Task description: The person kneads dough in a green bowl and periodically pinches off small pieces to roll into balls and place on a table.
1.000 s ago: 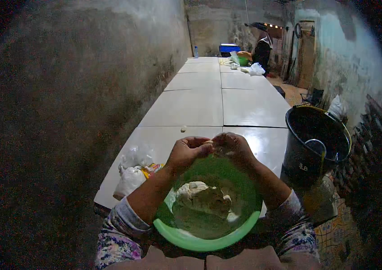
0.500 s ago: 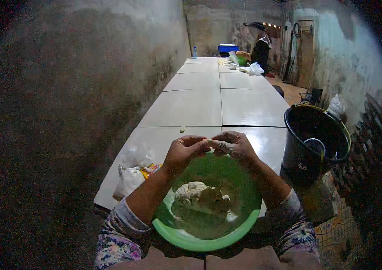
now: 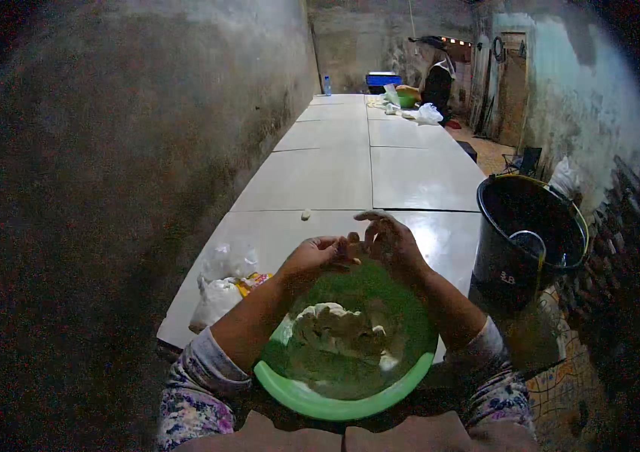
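A green basin (image 3: 346, 407) stands close in front of me, with a lump of pale dough (image 3: 331, 322) and loose flour inside. Over its far side, my left hand (image 3: 314, 258) has its fingers drawn together. A small brownish round spot shows at its fingertips; whether that is a thumb tip or a held bit, I cannot make out. Just to the right, my right hand (image 3: 394, 245) has its index finger stretched out and apart from the thumb, holding nothing visible. Beyond the hands, a small pale dough piece (image 3: 305, 215) lies on the white table (image 3: 320, 179).
Left of the basin lie a white plastic bag (image 3: 218, 301) and a yellow-red packet (image 3: 253, 283). A large black bucket (image 3: 507, 264) stands at the right table edge. At the far end are a blue crate (image 3: 383, 80), a bottle (image 3: 327, 86) and a person (image 3: 436, 84).
My hands, which met at the fingertips, have come slightly apart. The right index finger has lifted and straightened. Basin, dough and small table piece stay in place.
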The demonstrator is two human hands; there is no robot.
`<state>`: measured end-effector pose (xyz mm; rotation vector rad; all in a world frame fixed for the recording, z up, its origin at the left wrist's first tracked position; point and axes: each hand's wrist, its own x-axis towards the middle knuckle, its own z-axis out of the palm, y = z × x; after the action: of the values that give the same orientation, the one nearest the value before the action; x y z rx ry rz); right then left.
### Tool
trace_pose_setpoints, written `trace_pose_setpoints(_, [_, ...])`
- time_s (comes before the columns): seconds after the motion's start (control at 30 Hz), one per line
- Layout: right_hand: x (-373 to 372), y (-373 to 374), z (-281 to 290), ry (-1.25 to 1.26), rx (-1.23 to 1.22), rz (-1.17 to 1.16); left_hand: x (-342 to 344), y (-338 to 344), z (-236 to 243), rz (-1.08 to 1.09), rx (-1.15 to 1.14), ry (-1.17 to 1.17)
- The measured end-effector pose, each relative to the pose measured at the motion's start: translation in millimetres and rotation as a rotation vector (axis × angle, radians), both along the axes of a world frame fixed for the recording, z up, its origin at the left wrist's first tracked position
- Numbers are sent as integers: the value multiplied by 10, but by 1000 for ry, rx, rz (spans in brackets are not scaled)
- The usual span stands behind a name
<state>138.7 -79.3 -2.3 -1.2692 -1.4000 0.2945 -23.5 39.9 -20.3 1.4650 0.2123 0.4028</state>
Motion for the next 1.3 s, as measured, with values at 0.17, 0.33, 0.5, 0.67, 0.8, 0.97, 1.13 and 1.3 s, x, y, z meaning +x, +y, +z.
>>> trace_pose_setpoints(0.17, [119, 77, -129, -177, -69, 154, 36, -88, 83, 51, 22, 81])
trace_pose_setpoints(0.33, [131, 190, -264, 247, 15, 327, -15, -182, 219, 47, 156, 100])
trace_pose_setpoints(0.5, [206, 108, -114, -439, 87, 164, -19, -66, 156, 42, 177, 164])
trace_pose_setpoints(0.67, [-35, 61, -3, -197, 66, 180, -54, -43, 108, 16, 128, 130])
trace_pose_setpoints(0.8, [116, 92, -74, -516, 154, 123, -2, -20, 91, 16, 128, 212])
trace_pose_setpoints(0.97, [-10, -30, 12, -284, 61, 104, 7, -22, 80, 120, 74, 109])
trace_pose_setpoints(1.13, [160, 117, -226, -446, -119, 317, 32, -49, 86, 116, 73, 124])
trace_pose_setpoints(1.3, [-45, -48, 29, -325, -57, 214, 2, -47, 95, 133, 92, 176])
